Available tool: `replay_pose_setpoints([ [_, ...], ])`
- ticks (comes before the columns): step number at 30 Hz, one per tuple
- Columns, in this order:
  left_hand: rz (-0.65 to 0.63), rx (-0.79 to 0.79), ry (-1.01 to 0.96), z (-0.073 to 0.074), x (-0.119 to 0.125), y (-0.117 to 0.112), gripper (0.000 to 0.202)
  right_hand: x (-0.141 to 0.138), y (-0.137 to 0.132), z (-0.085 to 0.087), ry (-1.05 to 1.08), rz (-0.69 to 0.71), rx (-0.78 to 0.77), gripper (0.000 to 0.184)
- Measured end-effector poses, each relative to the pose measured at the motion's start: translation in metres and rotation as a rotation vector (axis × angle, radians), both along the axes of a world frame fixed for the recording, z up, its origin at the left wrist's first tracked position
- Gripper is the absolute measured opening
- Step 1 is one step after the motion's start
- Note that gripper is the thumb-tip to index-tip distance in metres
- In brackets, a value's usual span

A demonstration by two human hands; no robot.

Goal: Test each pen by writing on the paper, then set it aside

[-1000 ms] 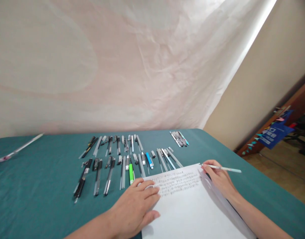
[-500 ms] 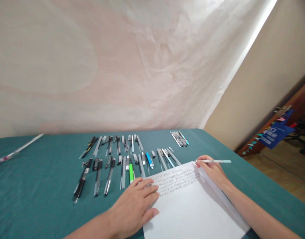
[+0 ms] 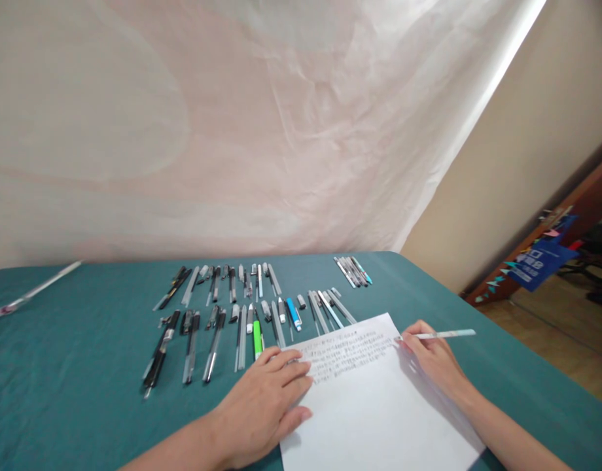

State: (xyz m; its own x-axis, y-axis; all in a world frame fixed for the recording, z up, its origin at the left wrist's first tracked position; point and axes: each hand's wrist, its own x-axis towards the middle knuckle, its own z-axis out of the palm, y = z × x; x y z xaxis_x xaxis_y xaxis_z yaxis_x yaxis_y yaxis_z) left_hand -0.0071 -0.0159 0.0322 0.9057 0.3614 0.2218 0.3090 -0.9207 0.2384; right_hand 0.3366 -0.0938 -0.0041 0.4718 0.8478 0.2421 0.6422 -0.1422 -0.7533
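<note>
A white sheet of paper [image 3: 374,418] lies on the teal tablecloth, its upper part covered with several lines of small handwriting. My left hand [image 3: 271,399] rests flat on the paper's left edge, fingers stretched out. At the right edge, my right hand [image 3: 431,356] pinches a slim pale pen [image 3: 448,334] with its tip at the paper near the ends of the written lines. The pen's back end points right. Just beyond my left fingertips lies a bright green pen [image 3: 257,337], partly hidden by that hand.
Two rows of disassembled pens and caps lie beyond the paper, among them a blue pen piece [image 3: 294,314] and black pens [image 3: 161,353]. A small bundle of pens [image 3: 353,271] sits at the back right. A long thin wand-like item [image 3: 40,286] lies far left.
My right hand with the pen has moved right and toward me, off the paper's top right corner, which now shows. My left hand stays in place.
</note>
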Motion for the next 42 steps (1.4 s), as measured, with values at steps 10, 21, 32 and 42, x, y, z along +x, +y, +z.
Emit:
replay_pose_setpoints([
  [10,-0.012,-0.015,0.035,0.003,0.000,0.001,0.031,0.003,0.000,-0.003,-0.081,0.053,-0.018,0.018],
  [21,-0.038,-0.009,0.004,0.005,-0.001,0.003,0.031,0.001,0.001,-0.001,-0.029,0.102,0.006,0.017],
  [32,-0.060,-0.023,0.019,0.009,-0.001,0.003,0.032,0.003,0.002,-0.004,-0.026,0.092,0.002,0.018],
  [42,-0.085,-0.030,0.015,0.013,-0.002,0.004,0.033,0.001,0.000,-0.002,-0.037,0.111,0.007,0.019],
])
